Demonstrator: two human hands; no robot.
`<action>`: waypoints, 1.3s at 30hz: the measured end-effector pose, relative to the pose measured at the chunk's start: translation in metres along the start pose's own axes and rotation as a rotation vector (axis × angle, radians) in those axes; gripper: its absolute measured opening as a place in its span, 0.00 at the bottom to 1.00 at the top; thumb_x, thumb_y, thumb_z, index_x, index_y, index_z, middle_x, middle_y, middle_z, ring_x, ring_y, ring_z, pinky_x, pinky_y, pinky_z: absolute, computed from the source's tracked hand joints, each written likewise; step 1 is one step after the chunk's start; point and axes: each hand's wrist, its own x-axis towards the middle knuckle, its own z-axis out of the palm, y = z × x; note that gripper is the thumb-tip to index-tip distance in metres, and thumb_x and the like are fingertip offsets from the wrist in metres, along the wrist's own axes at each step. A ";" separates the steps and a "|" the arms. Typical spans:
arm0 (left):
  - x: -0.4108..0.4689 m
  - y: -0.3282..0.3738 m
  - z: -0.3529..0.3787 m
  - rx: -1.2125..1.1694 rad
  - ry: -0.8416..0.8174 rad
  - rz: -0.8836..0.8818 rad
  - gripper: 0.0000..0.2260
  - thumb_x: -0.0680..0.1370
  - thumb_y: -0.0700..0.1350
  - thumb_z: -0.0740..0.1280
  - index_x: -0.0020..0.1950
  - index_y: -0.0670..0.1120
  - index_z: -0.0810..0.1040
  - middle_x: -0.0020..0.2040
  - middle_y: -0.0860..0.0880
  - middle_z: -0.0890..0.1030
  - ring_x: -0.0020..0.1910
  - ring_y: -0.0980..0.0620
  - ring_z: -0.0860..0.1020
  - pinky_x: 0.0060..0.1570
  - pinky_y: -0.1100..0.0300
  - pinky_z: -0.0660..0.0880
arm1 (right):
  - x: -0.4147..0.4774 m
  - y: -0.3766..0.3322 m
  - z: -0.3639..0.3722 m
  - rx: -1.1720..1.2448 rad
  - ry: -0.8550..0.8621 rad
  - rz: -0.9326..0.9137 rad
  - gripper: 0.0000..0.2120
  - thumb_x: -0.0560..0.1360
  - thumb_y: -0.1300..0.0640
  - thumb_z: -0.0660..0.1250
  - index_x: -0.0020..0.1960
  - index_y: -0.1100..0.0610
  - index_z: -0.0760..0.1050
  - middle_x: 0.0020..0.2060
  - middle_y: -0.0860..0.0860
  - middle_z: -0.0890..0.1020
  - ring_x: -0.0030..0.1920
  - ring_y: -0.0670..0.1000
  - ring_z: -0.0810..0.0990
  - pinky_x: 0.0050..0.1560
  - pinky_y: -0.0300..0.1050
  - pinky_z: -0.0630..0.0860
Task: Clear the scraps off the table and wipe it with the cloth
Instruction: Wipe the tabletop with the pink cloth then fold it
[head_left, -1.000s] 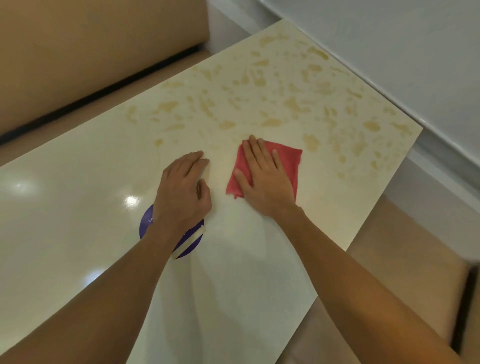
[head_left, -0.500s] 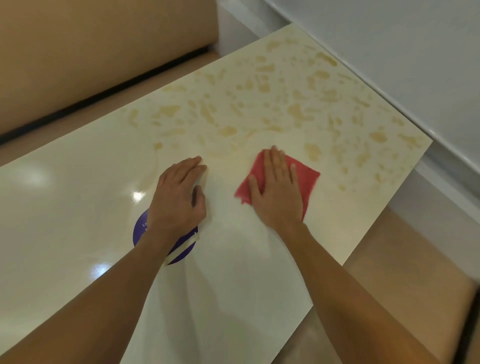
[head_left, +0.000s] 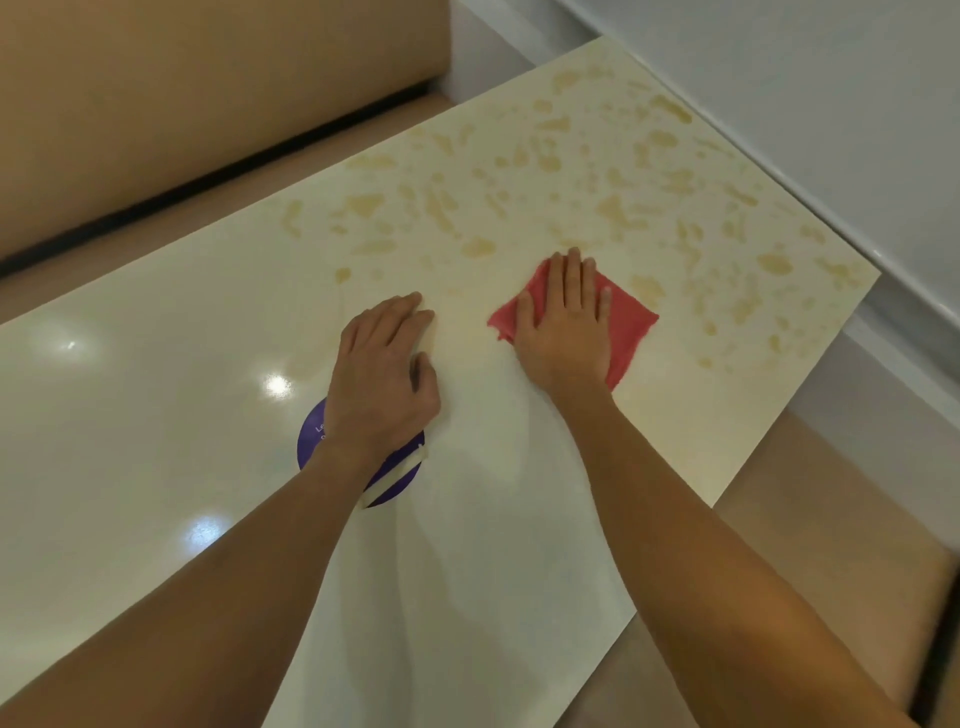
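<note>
On the table (head_left: 156, 426), right of centre: red cloth (head_left: 631, 319) lies flat, with my right hand (head_left: 566, 332) pressed on it, palm down, fingers straight and close together. My left hand (head_left: 384, 374) rests flat on bare tabletop just beside it, fingers relaxed, holding nothing, wrist over a purple sticker (head_left: 311, 441). Yellowish smears (head_left: 478, 248) cover the far half, starting just beyond the cloth. Judgement: the cloth is light, soft and limp, likely to bunch or skid on this glossy surface. Best driven with a flat palm over its middle, not pinched at a corner.
</note>
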 end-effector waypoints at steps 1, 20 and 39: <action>0.000 -0.001 0.001 -0.012 0.004 -0.003 0.22 0.77 0.43 0.61 0.72 0.44 0.77 0.76 0.49 0.73 0.76 0.48 0.69 0.77 0.49 0.62 | 0.008 -0.017 0.001 0.005 -0.009 -0.014 0.34 0.84 0.40 0.39 0.85 0.57 0.43 0.85 0.54 0.44 0.84 0.54 0.40 0.83 0.58 0.42; -0.002 0.096 0.046 -0.239 0.014 -0.036 0.19 0.75 0.40 0.63 0.64 0.41 0.83 0.71 0.45 0.79 0.73 0.44 0.73 0.79 0.47 0.62 | -0.087 0.060 -0.056 0.752 0.003 -0.004 0.21 0.86 0.51 0.60 0.78 0.44 0.69 0.75 0.41 0.72 0.75 0.40 0.67 0.75 0.38 0.63; 0.042 0.064 0.056 0.199 -0.111 -0.341 0.34 0.86 0.58 0.46 0.85 0.39 0.45 0.86 0.42 0.44 0.85 0.46 0.41 0.83 0.48 0.42 | -0.044 0.056 -0.030 0.767 0.199 0.077 0.23 0.85 0.53 0.60 0.80 0.49 0.67 0.77 0.46 0.70 0.78 0.47 0.64 0.78 0.45 0.60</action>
